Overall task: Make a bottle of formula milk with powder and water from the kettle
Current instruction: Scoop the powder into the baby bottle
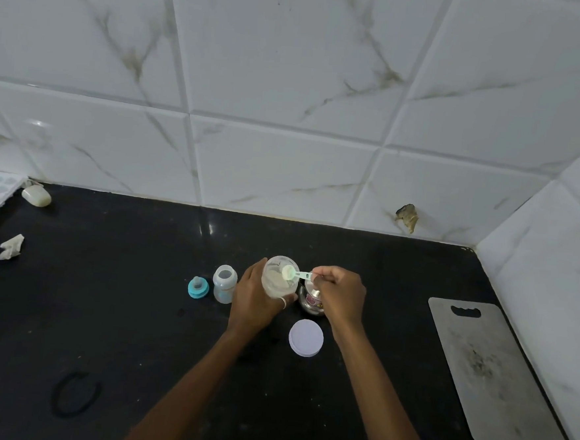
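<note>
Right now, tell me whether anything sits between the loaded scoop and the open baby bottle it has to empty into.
Yes: the powder jar, gripped in the left hand, lies between the scoop in the right hand and the open baby bottle. The scoop would likely have to pass over the jar.

Your black table [138, 312] carries a small bottle [224, 283], teal cap [197, 287], white lid [306, 338], tin [311, 299] and grey board [487, 371].

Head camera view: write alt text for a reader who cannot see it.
On a black counter, the left hand holds a clear jar while the right hand holds a scoop of white powder over its mouth. An open baby bottle, teal teat ring and white lid lie nearby.
</note>
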{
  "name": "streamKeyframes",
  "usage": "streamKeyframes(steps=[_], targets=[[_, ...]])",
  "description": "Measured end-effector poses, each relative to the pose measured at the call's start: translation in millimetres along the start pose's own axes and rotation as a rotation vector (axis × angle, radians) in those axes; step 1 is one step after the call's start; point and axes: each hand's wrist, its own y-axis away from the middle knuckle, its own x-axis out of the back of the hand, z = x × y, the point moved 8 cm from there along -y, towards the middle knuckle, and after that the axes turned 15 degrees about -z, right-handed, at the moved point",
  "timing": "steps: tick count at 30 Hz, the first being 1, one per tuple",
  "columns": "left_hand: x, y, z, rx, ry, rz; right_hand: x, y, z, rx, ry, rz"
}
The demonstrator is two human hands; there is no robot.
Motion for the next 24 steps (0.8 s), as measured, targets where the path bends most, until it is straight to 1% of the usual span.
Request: streamKeyframes(steps=[3,6,10,18,22,24], targets=[[-8,-2,-10,0.008,0.019,-0.025,-3,-4,5,-0.006,0.016,0.001],[-13,-3,-18,0.011,0.051,-0.043,-5,-8,12,-0.042,-0.027,0.003],[-21,-9,-35,0.072,0.094,-0.061,-11,-13,18,-0.075,-0.062,-0.012],[-30,-16,-55,0.123,0.111,-0.056,-19,-17,28,-0.128,-0.099,-0.035],[-39,-10,-62,0.241,0.165,-0.123,-19,-17,26,-0.145,-0.143,-0.04],[-36,-2,-57,0.234,0.184,-0.096,-18,-16,22,-0.144,-0.155,-0.031]])
